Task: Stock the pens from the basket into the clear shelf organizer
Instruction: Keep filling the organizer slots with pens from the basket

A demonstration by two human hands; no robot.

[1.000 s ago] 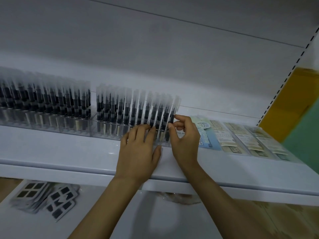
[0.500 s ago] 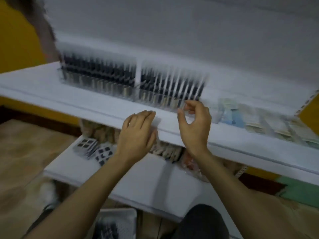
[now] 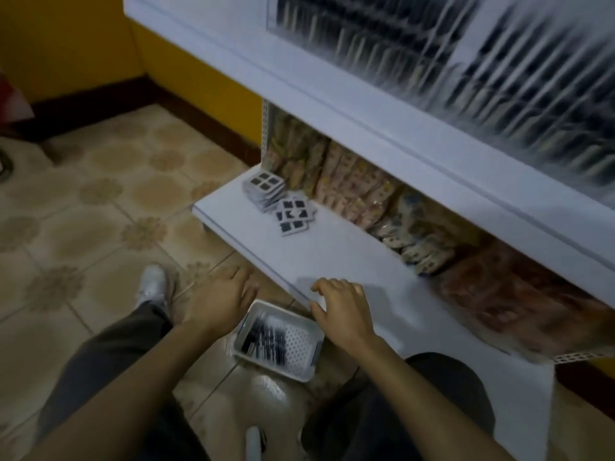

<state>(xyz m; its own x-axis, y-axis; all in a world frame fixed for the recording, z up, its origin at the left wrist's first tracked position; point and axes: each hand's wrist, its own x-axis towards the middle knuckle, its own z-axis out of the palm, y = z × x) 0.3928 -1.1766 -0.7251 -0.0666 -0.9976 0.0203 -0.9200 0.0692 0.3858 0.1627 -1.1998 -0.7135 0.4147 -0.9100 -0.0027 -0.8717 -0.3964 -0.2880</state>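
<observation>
Both hands are empty: left hand (image 3: 219, 301) fingers relaxed, right hand (image 3: 346, 316) fingers loosely curled at the lower shelf (image 3: 332, 254) edge. Pens (image 3: 266, 337) lie in the basket (image 3: 299, 349), lower centre. Gather a small, aligned bundle; the organizer (image 3: 466, 61), upper right, appears densely filled.

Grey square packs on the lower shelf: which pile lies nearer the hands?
The loosely fanned pile, closer to the lower shelf's front edge and the right hand. The neater pile sits behind it, by the back corner.
</observation>
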